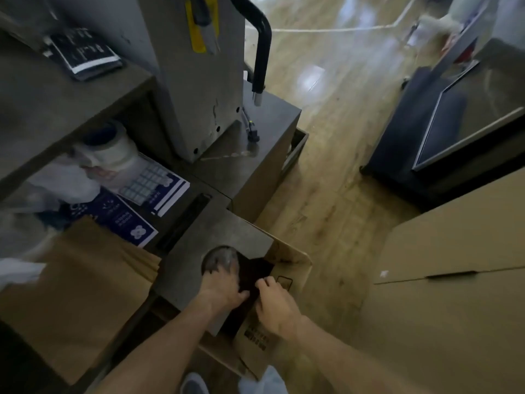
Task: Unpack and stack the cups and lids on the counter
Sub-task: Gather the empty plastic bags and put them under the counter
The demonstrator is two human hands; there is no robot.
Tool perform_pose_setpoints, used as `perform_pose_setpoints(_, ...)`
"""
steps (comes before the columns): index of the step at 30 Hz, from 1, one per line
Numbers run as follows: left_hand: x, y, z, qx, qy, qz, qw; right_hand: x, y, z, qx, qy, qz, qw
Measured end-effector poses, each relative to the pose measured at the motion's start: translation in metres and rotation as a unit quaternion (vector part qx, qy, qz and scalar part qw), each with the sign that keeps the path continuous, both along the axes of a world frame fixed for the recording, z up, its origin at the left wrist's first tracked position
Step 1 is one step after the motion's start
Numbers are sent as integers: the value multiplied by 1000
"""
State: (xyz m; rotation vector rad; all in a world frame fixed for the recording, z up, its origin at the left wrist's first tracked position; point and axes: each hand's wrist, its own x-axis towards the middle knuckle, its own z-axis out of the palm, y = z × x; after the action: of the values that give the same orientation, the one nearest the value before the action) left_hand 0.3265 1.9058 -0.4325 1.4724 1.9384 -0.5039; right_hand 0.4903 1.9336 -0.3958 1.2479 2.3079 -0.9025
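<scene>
Open cardboard box [287,282] sits on the wood floor [335,172], partly tucked under the grey desk [227,240]. Inside it's mostly dark; contents look like a black stack wrapped in film, probably lids, too dim to be sure. One roundish greyish bundle [221,259] sticks up at the box's far-left corner, against the desk edge.

Left hand [220,290] reaches down into the box, palm down, fingers curled onto the near side of that bundle; grip reads as closed on it. Right hand [277,301] is just beside it at the box's right flap, thumb and fingertips pinched together on something dark at the opening (film or flap edge, can't tell which). Both forearms come in from the bottom of the frame, converging.

Further out: flat brown cardboard [76,297] at left, blue-and-white printed sheets [139,194] and a roll of clear tape [113,146] on the shelf under the desk, a second large closed carton [454,280] at right, black bent pipe [260,44] up top.
</scene>
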Motion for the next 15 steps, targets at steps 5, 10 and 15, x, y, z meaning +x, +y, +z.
perform_pose_setpoints(5,-4,8,13,58,8,-28,998,-14,13,0,6,1,25,1000)
perform_pose_setpoints(10,-17,7,49,147,-27,4,989,-33,22,23,34,21,42,998)
perform_pose_setpoints(15,-44,-26,116,211,-28,56,975,-80,12,68,72,95,105,987)
